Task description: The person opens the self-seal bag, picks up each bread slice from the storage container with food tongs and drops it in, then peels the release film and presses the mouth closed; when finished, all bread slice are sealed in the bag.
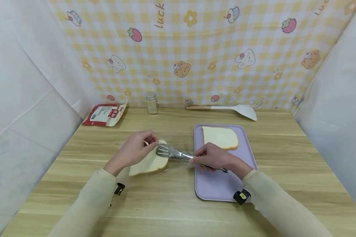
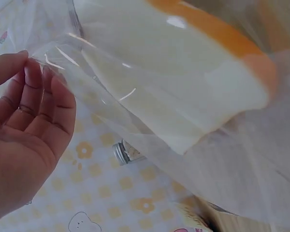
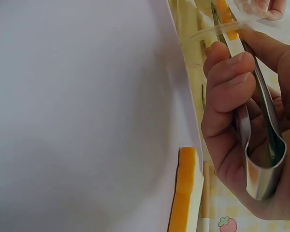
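My left hand [image 1: 133, 149] pinches the edge of a clear plastic bag [image 2: 116, 104] between thumb and fingertips. Inside the bag is a slice of white bread [image 1: 149, 163] with an orange-brown crust. My right hand [image 1: 212, 156] grips metal tongs [image 1: 182, 156], its fingers wrapped around both arms. The slotted tong head overlaps the bagged slice at its right side in the head view. In the right wrist view, the slice's crust [image 3: 227, 21] shows between the tong arms near the bag's mouth. Beneath the right hand lies a lilac tray [image 1: 216, 191].
A second bread slice [image 1: 221, 137] lies on the tray's far part. Along the back stand or lie a red-and-white packet [image 1: 103, 115], a small glass jar with a metal lid [image 1: 152, 103] and a white turner with a wooden handle [image 1: 225, 108]. A patterned cloth hangs behind the table.
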A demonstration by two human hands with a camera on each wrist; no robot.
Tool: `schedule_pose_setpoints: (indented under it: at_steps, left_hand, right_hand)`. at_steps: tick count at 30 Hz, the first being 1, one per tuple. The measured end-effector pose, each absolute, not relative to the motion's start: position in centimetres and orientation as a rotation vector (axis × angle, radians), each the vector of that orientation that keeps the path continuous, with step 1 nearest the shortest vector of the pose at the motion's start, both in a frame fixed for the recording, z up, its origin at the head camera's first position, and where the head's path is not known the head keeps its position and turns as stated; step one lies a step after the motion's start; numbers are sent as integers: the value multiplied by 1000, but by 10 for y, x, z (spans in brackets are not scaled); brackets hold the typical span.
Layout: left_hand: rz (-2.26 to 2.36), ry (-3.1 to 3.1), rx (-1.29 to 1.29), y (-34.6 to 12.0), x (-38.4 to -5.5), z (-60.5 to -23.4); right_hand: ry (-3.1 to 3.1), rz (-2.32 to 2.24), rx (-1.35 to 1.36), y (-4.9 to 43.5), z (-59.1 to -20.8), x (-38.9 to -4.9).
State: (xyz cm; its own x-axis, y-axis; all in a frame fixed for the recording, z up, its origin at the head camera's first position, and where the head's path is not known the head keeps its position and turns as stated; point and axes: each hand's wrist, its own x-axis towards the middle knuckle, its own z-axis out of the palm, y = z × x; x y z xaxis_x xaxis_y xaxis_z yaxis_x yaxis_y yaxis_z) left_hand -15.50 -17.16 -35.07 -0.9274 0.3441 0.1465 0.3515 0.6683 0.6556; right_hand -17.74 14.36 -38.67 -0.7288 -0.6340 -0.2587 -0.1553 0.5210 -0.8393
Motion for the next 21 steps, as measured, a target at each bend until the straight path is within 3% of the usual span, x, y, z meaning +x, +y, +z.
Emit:
schedule_pose_setpoints:
  at_steps: [21]
  left_hand:
    - [-1203, -2955, -740, -168, -152, -359]
  right_hand:
    - [2235, -1032, -660, 141, -376, -180]
